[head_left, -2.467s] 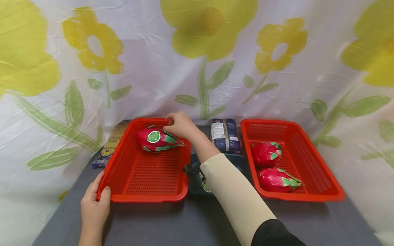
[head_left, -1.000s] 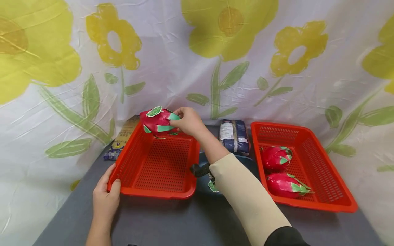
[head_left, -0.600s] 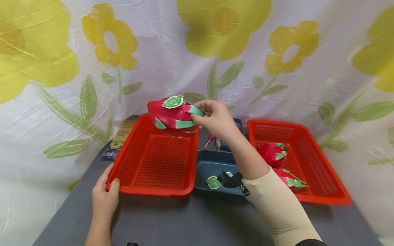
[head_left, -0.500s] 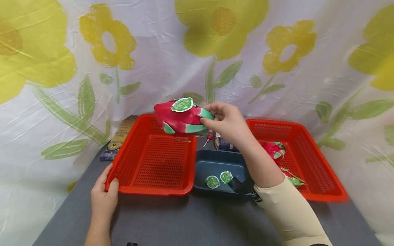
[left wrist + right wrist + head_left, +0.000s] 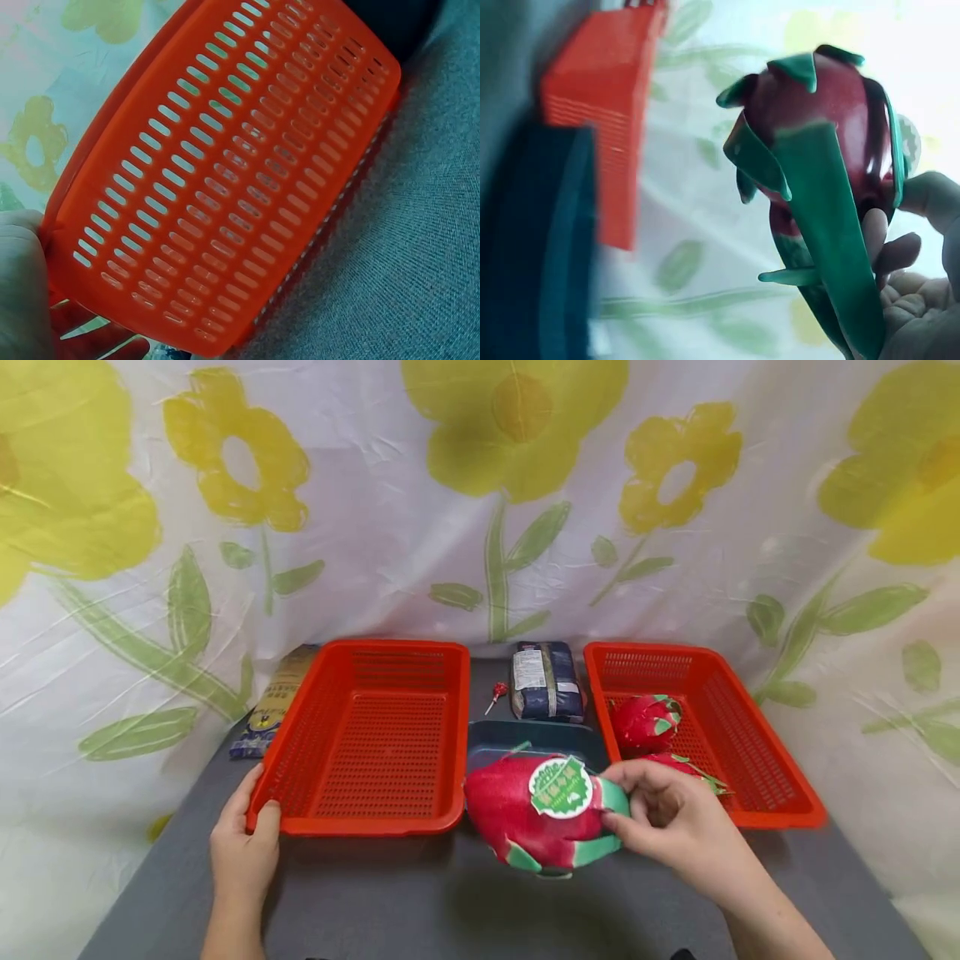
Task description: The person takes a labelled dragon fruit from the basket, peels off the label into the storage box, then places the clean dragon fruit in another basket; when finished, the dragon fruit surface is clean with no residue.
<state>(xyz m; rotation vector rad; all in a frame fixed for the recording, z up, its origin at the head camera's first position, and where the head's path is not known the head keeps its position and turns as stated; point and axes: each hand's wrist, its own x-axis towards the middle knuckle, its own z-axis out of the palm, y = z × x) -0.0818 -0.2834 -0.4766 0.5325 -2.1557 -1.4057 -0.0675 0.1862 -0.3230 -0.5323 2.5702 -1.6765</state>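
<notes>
My right hand (image 5: 675, 818) pinches a dragon fruit (image 5: 498, 802) by its green-tipped end. The fruit is raised in front of the dark blue tray (image 5: 540, 733) and hides most of it; a round green-and-white label (image 5: 561, 787) faces up on its red skin. In the right wrist view the dragon fruit (image 5: 817, 180) hangs from thumb and fingers, its long green scales showing. My left hand (image 5: 243, 852) grips the near left corner of the left red basket (image 5: 367, 825), thumb over the rim. The left wrist view shows fingers (image 5: 97, 341) against the basket's slotted side (image 5: 225, 180).
The right red basket (image 5: 780, 818) holds two dragon fruits, one at the back (image 5: 647, 723), the other partly hidden. A dark blue package (image 5: 547, 681) and a red lollipop (image 5: 498, 691) lie behind the tray. A yellow-and-blue bag (image 5: 273, 706) lies left of the left basket.
My right hand has lifted the dragon fruit out of the left basket and carried it right and toward me, to in front of the tray. The left hand keeps its grip on the basket.
</notes>
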